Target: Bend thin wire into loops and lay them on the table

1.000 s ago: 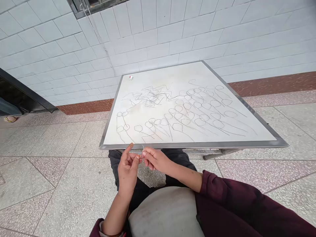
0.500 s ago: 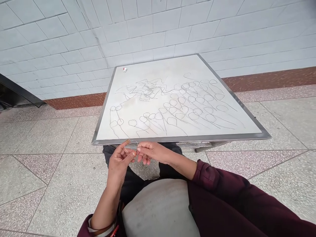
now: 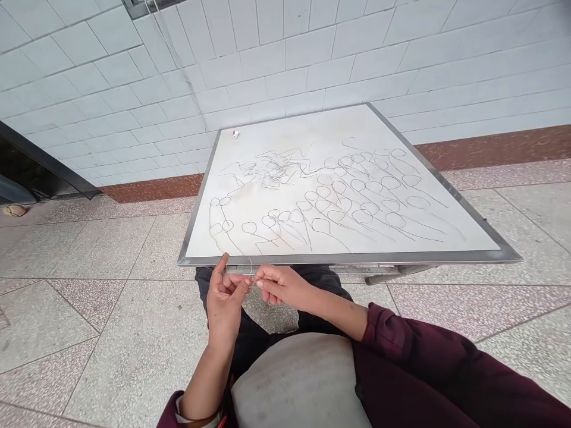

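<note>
Just off the table's near edge, my left hand [image 3: 226, 306] pinches a thin wire [image 3: 251, 265] between its thumb and a finger, its index finger stretched up. My right hand [image 3: 282, 286] meets it from the right, thumb and fingertips closed on the same wire. The wire curves up from the fingertips; its ends are too fine to make out. On the white tabletop [image 3: 330, 125] lie several wires with a round loop at one end [image 3: 321, 226], spread over the right and front. Bent, zigzag wires [image 3: 276, 169] lie tangled farther back.
A grey metal edging [image 3: 352, 259] runs round the table. A small red and white object [image 3: 236, 134] sits at the back left corner. Behind the table stands a white tiled wall [image 3: 285, 56]. The speckled stone floor [image 3: 120, 333] surrounds my legs, and a dark doorway [image 3: 40, 166] opens at left.
The round loop of wire held between my hands has opened into a looser curve. My left index finger has straightened, and the hands have drawn slightly apart. The whole view has shifted a little.
</note>
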Motion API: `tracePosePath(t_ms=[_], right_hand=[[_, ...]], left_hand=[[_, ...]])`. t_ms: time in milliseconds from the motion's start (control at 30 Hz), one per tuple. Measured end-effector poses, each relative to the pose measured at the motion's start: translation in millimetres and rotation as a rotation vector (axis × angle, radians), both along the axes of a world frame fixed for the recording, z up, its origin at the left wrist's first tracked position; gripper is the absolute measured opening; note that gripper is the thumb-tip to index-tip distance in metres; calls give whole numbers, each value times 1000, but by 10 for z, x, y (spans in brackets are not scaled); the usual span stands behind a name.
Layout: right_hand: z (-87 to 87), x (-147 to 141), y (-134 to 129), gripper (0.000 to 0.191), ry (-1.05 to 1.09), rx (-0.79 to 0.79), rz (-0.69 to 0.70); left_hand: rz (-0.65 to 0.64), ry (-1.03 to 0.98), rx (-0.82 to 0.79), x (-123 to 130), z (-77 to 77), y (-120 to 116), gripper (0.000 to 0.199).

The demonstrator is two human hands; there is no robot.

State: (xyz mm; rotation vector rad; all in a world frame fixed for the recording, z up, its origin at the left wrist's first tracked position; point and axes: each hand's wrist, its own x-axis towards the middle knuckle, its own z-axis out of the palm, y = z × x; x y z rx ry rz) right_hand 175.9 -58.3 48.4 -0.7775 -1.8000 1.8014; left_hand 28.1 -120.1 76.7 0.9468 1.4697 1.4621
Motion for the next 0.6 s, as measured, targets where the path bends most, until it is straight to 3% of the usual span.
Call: tracePosePath(t_ms=[133, 300, 500, 600], right_hand=[[18, -19, -89, 15, -67, 134, -63], [-26, -33, -153, 14, -95, 142, -72], [-11, -9, -103, 16, -133, 331, -46], [54, 4, -43, 13, -97, 363, -159]], left_hand=[[74, -63, 43, 9, -22, -15, 74], [163, -58, 69, 16, -12, -21, 71], [120, 9, 90, 8, 12, -50, 65], [68, 45, 87, 33, 18, -76, 62]])
